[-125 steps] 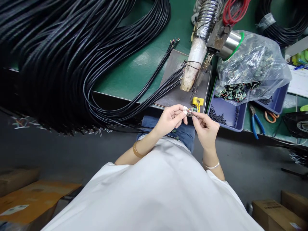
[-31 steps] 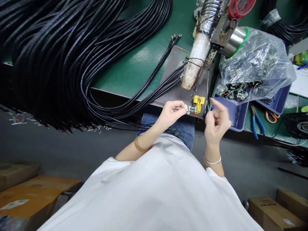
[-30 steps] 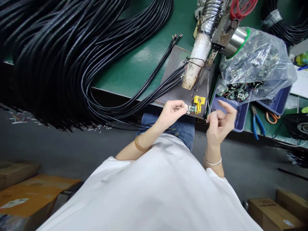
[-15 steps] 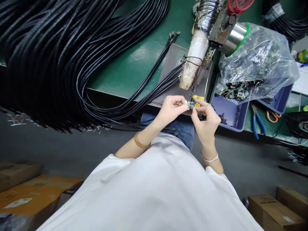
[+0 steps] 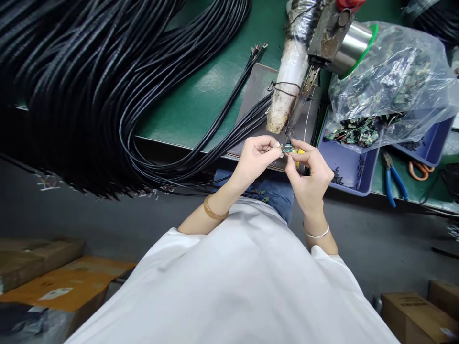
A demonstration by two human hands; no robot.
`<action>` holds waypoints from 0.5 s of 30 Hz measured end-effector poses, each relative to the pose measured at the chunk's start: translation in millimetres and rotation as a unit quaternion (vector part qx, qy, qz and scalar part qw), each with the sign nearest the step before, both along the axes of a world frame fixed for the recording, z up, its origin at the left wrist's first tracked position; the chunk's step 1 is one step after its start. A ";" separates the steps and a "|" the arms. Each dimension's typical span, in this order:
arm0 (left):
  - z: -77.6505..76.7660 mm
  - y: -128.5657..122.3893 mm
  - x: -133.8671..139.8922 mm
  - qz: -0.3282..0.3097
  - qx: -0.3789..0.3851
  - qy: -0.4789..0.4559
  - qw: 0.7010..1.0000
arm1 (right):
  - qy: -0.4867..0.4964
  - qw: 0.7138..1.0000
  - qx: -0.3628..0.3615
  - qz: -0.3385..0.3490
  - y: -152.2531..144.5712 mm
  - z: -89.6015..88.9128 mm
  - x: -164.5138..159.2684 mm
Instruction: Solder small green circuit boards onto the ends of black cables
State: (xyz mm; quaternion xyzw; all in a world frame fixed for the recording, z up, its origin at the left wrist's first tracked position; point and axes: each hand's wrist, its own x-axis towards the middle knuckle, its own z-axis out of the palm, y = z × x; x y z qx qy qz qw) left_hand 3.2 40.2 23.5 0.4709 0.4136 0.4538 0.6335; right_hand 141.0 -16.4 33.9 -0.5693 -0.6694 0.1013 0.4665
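Note:
My left hand (image 5: pixel 258 160) is closed in a pinch on the thin wire ends of a black cable. My right hand (image 5: pixel 311 169) pinches a small green circuit board (image 5: pixel 288 149) between thumb and fingers. Wires and board meet in the narrow gap between both hands. A mounted soldering iron (image 5: pixel 299 102) slants down from above, its tip at or just over the board; I cannot tell whether it touches. Part of a yellow piece (image 5: pixel 300 154) shows behind my right fingers.
A white pipe (image 5: pixel 285 88) ends left of the iron; a solder spool (image 5: pixel 353 48) sits behind. Black cables (image 5: pixel 93 95) fill the left side. At right are a purple tray (image 5: pixel 358 184), a plastic bag of boards (image 5: pixel 394 81), blue-handled pliers (image 5: pixel 394 181) and orange-handled scissors (image 5: pixel 419 171).
Both hands have come closer together, and the board and wires now sit nearer the iron's tip. My right fingers cover more of the yellow piece. The whole view has shifted slightly.

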 end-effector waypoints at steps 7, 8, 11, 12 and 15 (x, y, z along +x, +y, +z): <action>3.3 -2.5 -0.5 0.002 0.017 -0.014 1.000 | -0.007 1.000 0.012 0.006 -0.3 6.2 -0.8; 3.3 -2.4 -0.5 0.001 0.016 -0.015 1.000 | -0.009 1.000 0.013 0.008 -0.7 6.6 -0.7; 2.6 -1.8 -0.8 0.000 0.010 -0.012 1.000 | -0.015 1.000 0.009 0.009 -2.0 7.1 -0.3; 2.2 -1.6 -1.0 -0.002 0.008 -0.010 1.000 | -0.020 1.000 0.007 0.010 -2.4 7.0 -0.2; 0.7 -1.4 -2.0 -0.008 0.007 0.004 1.000 | -0.033 0.999 -0.002 0.016 -3.6 6.2 0.1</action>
